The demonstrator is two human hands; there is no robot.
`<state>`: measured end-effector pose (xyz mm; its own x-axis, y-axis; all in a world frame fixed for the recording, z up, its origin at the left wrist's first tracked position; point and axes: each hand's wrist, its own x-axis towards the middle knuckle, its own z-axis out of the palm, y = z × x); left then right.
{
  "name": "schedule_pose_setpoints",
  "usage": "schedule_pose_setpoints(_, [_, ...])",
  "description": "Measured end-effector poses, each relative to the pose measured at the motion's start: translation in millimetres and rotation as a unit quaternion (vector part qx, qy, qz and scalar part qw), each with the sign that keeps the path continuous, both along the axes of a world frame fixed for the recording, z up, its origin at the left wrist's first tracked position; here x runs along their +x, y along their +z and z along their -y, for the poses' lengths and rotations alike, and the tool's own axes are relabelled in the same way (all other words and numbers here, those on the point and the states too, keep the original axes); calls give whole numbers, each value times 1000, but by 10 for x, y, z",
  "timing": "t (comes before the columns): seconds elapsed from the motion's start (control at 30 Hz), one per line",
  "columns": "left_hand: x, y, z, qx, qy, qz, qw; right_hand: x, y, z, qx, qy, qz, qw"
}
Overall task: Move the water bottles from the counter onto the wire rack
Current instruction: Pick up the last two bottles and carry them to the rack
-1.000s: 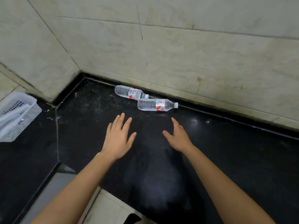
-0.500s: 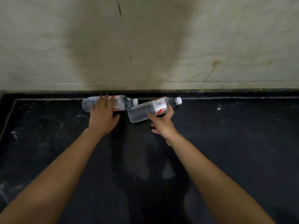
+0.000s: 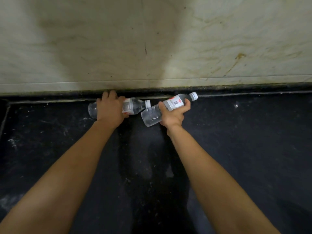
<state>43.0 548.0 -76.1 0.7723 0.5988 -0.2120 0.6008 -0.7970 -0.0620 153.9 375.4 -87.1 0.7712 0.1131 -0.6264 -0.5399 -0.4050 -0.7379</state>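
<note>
Two clear plastic water bottles with white caps and red-and-white labels lie at the back of the black counter [image 3: 244, 149], close to the wall. My left hand [image 3: 109, 108] is wrapped over the middle of the left bottle [image 3: 135, 106], which lies flat with its cap pointing right. My right hand [image 3: 173, 114] grips the right bottle [image 3: 152, 115] around its label; this bottle is tilted, cap up to the right. The wire rack is not in view.
A stained pale tiled wall [image 3: 152, 48] rises right behind the bottles. The dark counter stretches left, right and toward me, with white specks and scuffs on it.
Both hands reached forward from the open counter to the bottles. My fingers have closed around them, and the right bottle has tilted and lifted at its cap end.
</note>
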Motion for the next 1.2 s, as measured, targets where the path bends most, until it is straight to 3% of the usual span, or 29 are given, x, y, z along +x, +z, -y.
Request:
schedule_pose_setpoints(0.13, [-66,87,267,-40,61,-2,997,16,53,349,2,66,-3,998])
schedule_pose_setpoints(0.23, [-144,187,531,-119,109,-7,987,1,112,728,-21,123,-23,992])
schedule_pose_setpoints(0.4, [-396,209,1091,-227,175,26,958,-187,72,1399,-16,102,-124,987])
schedule_pose_setpoints(0.57, [-645,93,1576,-323,281,111,897,-504,60,1914,-59,123,-120,983])
schedule_pose_setpoints(0.67, [-796,19,1825,-349,337,158,860,-691,84,2068,-152,179,-63,970])
schedule_pose_setpoints(0.8, [-922,-60,2046,-395,381,185,815,-1025,46,2203,-302,282,110,904])
schedule_pose_setpoints(0.9, [-1001,-95,2182,-431,405,201,781,-1188,-18,2298,-277,309,163,895])
schedule_pose_setpoints(1.2, [-1028,-117,2392,-487,416,213,738,-1037,-56,2411,-221,349,133,901])
